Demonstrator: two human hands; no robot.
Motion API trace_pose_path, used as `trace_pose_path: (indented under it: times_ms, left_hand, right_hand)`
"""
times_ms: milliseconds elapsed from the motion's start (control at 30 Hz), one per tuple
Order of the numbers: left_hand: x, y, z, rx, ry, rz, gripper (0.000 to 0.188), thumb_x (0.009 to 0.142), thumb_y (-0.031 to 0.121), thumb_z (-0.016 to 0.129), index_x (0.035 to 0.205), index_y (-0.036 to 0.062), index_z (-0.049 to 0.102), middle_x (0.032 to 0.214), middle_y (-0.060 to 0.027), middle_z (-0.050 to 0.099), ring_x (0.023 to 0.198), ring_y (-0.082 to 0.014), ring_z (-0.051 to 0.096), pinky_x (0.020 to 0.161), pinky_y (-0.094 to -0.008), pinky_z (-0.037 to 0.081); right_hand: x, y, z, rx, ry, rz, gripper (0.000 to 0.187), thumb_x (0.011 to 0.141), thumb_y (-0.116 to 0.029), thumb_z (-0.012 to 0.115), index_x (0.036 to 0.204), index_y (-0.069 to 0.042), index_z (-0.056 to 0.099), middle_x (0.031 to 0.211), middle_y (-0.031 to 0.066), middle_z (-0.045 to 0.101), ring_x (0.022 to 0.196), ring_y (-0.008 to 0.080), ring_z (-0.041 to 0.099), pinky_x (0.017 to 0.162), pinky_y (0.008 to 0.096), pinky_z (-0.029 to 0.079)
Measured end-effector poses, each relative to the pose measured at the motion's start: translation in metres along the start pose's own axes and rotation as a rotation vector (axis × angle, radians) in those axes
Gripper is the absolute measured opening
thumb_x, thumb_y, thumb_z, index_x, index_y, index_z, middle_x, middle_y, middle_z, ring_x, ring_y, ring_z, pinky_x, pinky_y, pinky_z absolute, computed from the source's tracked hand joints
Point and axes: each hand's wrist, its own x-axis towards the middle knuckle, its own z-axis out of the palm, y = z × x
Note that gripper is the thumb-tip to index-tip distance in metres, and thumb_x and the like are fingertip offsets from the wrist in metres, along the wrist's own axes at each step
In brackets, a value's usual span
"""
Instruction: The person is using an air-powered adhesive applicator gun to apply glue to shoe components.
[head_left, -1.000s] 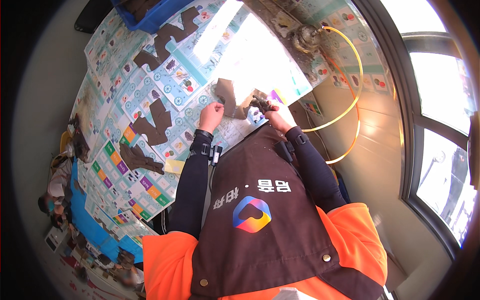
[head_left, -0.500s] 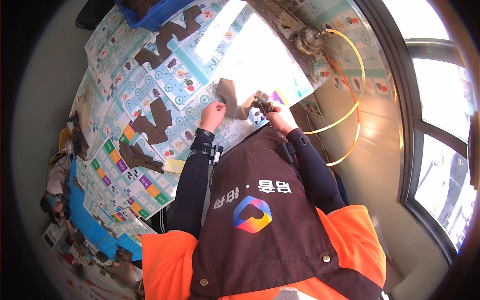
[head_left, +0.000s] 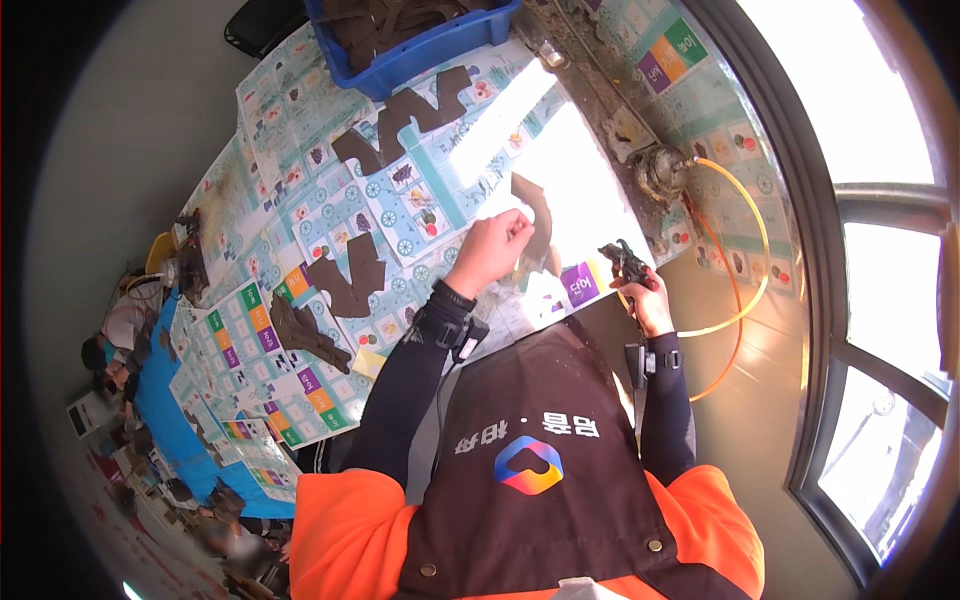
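My right hand (head_left: 650, 305) is wrapped round a dark, grimy spray gun (head_left: 622, 262), just off the table's right edge. A yellow hose (head_left: 765, 240) loops down toward that hand. My left hand (head_left: 492, 252) is closed, thumb and fingertips together, at the left edge of a brown cut piece (head_left: 538, 222). Whether anything is pinched there is hidden. Strong sunlight washes out the table around this piece. Farther left lie a zigzag brown piece (head_left: 350, 277) and a brown glove-like item (head_left: 305, 330).
A blue crate (head_left: 440, 68) full of brown pieces stands at the far side. In front of it, more zigzag pieces (head_left: 405, 118) lie on the paper-covered table (head_left: 290, 225). A round metal fitting (head_left: 660, 172) sits by the right wall, near the window (head_left: 880, 250). Other people are at far left.
My right hand has moved right with the spray gun, away from the brown piece and past the table edge. My left hand remains by the piece. The view has shifted, showing more of the crate.
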Motion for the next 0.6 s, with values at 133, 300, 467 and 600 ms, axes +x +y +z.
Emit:
trace_pose_path:
  times_ms: [133,300,467,600]
  left_hand:
    - [0.084,0.033,-0.033,-0.272,0.133,0.035,0.018,0.085,0.019,0.058,0.091,0.0019,0.059,0.064,-0.0061,0.061,0.049,-0.0123,0.056,0.048,-0.0258,0.042]
    - [0.198,-0.06,-0.036,-0.38,0.458,-0.034,0.019,0.084,0.018,0.059,0.09,0.0007,0.059,0.062,-0.0069,0.061,0.044,-0.0125,0.055,0.044,-0.0266,0.043]
    - [0.254,-0.161,-0.004,0.115,0.725,-0.257,0.015,0.082,0.015,0.06,0.092,0.0037,0.062,0.08,-0.0136,0.066,0.067,-0.024,0.065,0.06,-0.0349,0.051]
    - [0.27,-0.189,0.011,0.019,0.824,-0.264,0.016,0.084,0.017,0.058,0.093,0.004,0.06,0.071,-0.0119,0.064,0.048,-0.0184,0.06,0.049,-0.0308,0.048]
  right_hand:
    - [0.006,0.001,-0.021,0.078,0.078,0.013,0.035,0.07,-0.004,0.051,0.104,-0.001,0.058,0.083,0.0061,0.065,0.057,0.0088,0.052,0.042,0.0199,0.037]
    - [0.001,0.004,-0.034,0.077,0.064,0.04,0.035,0.065,-0.003,0.049,0.099,0.0,0.058,0.078,0.0074,0.065,0.048,0.0088,0.049,0.039,0.0204,0.037]
    - [0.003,0.023,-0.047,0.08,0.009,0.093,0.03,0.067,-0.002,0.05,0.096,-0.001,0.057,0.079,0.0077,0.064,0.051,0.0102,0.05,0.04,0.0204,0.037]
    - [0.016,0.023,-0.052,0.085,-0.016,0.132,0.028,0.067,-0.001,0.05,0.094,-0.001,0.056,0.079,0.0073,0.064,0.049,0.0098,0.048,0.041,0.0206,0.037]
